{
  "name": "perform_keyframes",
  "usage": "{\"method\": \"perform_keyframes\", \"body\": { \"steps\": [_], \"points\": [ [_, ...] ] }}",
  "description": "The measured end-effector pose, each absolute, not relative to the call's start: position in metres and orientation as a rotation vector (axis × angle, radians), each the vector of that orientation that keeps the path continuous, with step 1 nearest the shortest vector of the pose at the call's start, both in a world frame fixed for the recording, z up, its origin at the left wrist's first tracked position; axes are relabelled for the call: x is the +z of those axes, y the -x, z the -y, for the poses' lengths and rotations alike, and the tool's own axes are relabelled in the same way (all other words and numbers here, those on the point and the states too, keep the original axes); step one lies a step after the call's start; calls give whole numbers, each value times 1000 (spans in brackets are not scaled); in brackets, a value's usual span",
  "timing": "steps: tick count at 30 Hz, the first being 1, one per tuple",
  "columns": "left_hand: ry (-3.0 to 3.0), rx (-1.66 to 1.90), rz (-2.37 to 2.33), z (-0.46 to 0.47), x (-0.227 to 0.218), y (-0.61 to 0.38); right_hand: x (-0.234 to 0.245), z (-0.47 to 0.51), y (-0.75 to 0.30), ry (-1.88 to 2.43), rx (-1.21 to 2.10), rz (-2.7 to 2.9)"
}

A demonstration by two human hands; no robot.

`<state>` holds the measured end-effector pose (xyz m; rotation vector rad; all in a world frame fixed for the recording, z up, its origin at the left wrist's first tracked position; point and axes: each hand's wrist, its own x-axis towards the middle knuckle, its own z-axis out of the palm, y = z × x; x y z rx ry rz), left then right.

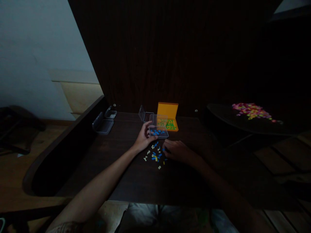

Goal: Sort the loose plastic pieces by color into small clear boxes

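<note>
I looked in from afar on a dark wooden counter (97, 161) with a curved side panel (63, 155) at its left edge and a pale wall (36, 51) beyond. Toward the back edge, my left hand (143, 138) clasped a clear plastic box (159, 137) of blue pieces (157, 132) before an orange box (167, 109). My right hand (176, 150) curled beside small loose pieces (156, 159) nearer the front edge; I couldn't tell whether it pinched any.

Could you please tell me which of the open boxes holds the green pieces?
The orange box, behind and slightly right of the clear box at the left hand; it alone is orange, the others being transparent.
</note>
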<state>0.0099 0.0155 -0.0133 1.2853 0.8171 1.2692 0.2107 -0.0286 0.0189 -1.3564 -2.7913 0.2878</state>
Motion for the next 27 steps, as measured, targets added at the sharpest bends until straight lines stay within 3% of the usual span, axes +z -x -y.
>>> {"method": "perform_keyframes", "body": {
  "steps": [10, 27],
  "points": [
    [-1308, 1227, -783, -13, -14, -12, 45, 8, -226, 1239, 379, 2530],
    [-1337, 1214, -763, -11, -15, -12, 63, -42, -207, 1303, 759, 2773]
  ]
}}
